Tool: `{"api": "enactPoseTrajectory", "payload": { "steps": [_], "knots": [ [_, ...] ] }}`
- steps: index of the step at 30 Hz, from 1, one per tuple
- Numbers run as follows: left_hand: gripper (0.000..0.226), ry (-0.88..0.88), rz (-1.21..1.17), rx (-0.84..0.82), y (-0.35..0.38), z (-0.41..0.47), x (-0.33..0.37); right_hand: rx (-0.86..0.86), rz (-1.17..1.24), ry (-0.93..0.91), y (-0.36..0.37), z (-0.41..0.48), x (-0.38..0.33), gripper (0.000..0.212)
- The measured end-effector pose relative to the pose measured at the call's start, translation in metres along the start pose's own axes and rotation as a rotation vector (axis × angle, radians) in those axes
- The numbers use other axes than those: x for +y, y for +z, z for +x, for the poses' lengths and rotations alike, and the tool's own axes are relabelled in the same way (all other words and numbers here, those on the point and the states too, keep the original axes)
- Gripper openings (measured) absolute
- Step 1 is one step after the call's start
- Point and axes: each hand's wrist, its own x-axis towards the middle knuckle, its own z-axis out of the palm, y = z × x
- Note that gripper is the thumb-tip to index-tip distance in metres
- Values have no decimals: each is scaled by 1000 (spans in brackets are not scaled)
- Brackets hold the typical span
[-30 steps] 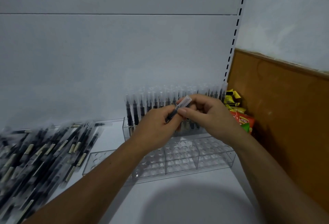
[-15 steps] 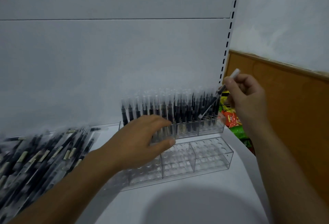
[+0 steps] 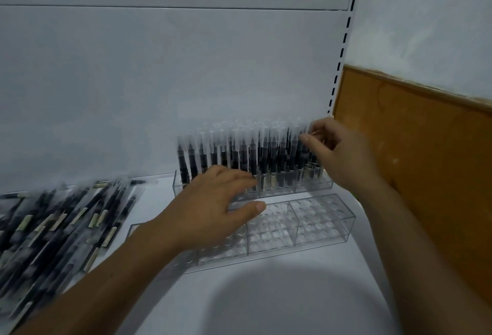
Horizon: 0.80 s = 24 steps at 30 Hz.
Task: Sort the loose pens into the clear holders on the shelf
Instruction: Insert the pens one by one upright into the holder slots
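Clear acrylic fills the middle of the head view, and that's two holders on the white shelf (image 3: 266, 305), one right behind the other. The rear holder (image 3: 315, 187) is packed. A tight rank of standing pens (image 3: 239, 156) is upright in it, dark barrels and frosted caps, hard against the white back panel (image 3: 159, 73). Just in front lies the front holder (image 3: 323, 228), its grid of round holes plain to see.

The left hand (image 3: 213, 212) comes in from the lower left, palm down, fingers straight and spread. It lies over the left part of the front holder with the thumb stretched along the top, fingertips reaching the foot of the rear holder. It's flat and relaxed, gripping nothing.

Up at the right end of the row, the right hand (image 3: 338, 156) has its fingers curled in, thumb and forefinger pinching the cap of a pen (image 3: 308, 128). That pen stands upright among its neighbours. Whether its tip sits in a hole, I cannot tell, as the other pens hide it.

Far left, the loose pens (image 3: 61, 228) are heaped on the shelf, slanted and blurred, dark with pale labels, well apart from the right hand. On the right are a slotted upright (image 3: 342, 49) and a brown wooden panel (image 3: 415, 164). A broad shadow falls across the front of the shelf.
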Motion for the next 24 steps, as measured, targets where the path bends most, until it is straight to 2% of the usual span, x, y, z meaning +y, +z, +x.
{"api": "enactPoseTrajectory", "payload": {
  "steps": [7,12,15,17,20,24],
  "knots": [
    [67,-6,-9,-2,0,1,0,-217,-191,111,4,-4,1,15],
    [60,-19,-53,22,-6,-1,3,-268,-336,171,-10,-3,-5,25],
    [50,-22,-69,92,-16,-5,4,-251,-411,149,-17,-6,-19,29],
    [44,-48,-86,167,-29,-14,-2,-311,-370,87,-12,-8,-36,27],
    [35,-202,-87,247,-51,-41,-29,-486,-309,-10,8,-12,-79,19],
    [33,-491,41,217,-76,-92,-82,-644,-258,-188,53,-21,-146,20]
  ]
}}
